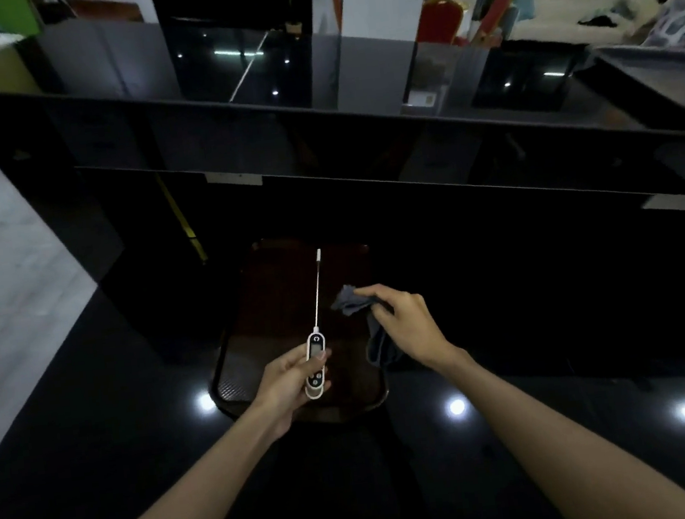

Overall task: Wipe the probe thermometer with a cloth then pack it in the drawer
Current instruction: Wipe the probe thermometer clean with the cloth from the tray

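My left hand (287, 377) grips the white body of the probe thermometer (316, 358), display side up. Its thin metal probe points away from me and ends in a white tip cover. My right hand (407, 319) holds a grey cloth (350, 301), bunched at the fingertips with one end hanging down. The cloth sits just right of the probe's lower part, apart from it. Both hands hover over a dark brown tray (235, 382) on the glossy black table (117, 434). No drawer shows clearly.
A raised black shelf (314, 104) runs across the far side of the table. Ceiling lights reflect off the tabletop near me. Pale tiled floor lies to the left. A red chair (439, 22) and clutter stand at the back right.
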`<state>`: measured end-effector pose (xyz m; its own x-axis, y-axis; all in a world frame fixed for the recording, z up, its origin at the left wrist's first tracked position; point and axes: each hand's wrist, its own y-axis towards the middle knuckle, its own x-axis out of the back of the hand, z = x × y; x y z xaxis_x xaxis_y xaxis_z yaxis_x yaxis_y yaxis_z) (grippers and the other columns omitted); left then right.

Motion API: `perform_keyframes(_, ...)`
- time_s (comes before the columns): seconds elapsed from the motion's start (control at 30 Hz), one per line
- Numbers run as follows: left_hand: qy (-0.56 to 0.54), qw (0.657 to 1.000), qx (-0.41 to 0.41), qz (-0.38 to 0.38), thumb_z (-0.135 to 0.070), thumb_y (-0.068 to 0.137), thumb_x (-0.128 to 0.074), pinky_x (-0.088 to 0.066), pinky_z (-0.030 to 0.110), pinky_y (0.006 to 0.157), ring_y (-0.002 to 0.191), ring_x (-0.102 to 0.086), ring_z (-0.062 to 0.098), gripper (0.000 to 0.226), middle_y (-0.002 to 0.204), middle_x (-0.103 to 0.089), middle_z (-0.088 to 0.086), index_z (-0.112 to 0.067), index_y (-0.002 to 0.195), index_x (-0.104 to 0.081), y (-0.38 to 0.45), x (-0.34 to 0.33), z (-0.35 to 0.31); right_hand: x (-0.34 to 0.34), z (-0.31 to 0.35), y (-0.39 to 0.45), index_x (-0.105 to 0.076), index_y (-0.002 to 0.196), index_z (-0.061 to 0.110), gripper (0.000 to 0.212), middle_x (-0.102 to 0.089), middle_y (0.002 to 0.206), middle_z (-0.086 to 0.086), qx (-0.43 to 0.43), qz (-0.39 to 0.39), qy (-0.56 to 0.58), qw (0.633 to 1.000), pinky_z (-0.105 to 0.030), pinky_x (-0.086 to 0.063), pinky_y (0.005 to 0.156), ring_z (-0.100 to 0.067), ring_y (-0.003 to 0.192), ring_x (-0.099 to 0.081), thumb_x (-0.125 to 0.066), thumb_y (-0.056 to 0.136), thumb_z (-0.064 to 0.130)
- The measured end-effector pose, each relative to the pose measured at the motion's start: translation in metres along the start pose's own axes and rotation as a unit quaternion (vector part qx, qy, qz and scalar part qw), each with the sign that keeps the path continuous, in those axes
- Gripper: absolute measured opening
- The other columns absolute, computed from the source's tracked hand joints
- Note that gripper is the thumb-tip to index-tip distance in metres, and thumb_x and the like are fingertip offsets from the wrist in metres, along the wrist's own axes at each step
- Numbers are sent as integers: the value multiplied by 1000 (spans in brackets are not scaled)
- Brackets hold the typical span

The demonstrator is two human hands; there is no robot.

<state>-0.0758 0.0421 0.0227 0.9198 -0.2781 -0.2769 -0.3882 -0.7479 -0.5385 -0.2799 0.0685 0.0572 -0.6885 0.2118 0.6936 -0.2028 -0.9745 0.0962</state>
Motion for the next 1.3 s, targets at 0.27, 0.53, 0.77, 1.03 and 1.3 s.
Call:
perform_keyframes(0.27,-3,997,11,-72,-12,89,-66,-59,28,73,89,-60,19,27,97,-63,7,-5,114,-66,13,68,-2,-101,-1,41,-43,141,8,60,-37,150,-14,67,141,-187,970,-30,-17,117,-28,144,-22,-51,86,-13)
perform_keyframes(0.53,-25,997,37,-68,-6,87,-66,-52,44,90,91,-62,23,20,98,-69,7,-9,107,-70,28,95,7,-172,-18,10,-16,152,22,71,-12,161,-2,34,222,-260,939,-50,2,119,-28,147,5,-2,89,50)
perform_keyframes(0.77,-8,997,41,-72,-10,87,-68,-56,40,83,82,-65,17,25,90,-69,5,-11,112,-70,32,98,19,-172,-20,6,3,151,31,58,10,160,9,22,229,-251,940,-49,12,117,-16,144,21,-9,97,48)
perform_keyframes(1.03,64,997,1,-38,-10,85,-70,-50,33,75,81,-59,19,28,79,-59,9,-15,113,-67,19,55,28,-112,-23,-40,-22,151,24,53,-21,157,5,-111,-13,-3,994,-28,-13,118,-1,143,-6,-39,101,14)
perform_keyframes(1.3,169,984,46,39,-17,74,-82,-55,32,68,72,-69,15,33,82,-73,4,-16,102,-66,2,-63,102,-29,-84,-122,-29,148,20,55,-38,146,-1,-212,-104,-19,972,-23,-27,106,6,126,-23,-43,96,4)
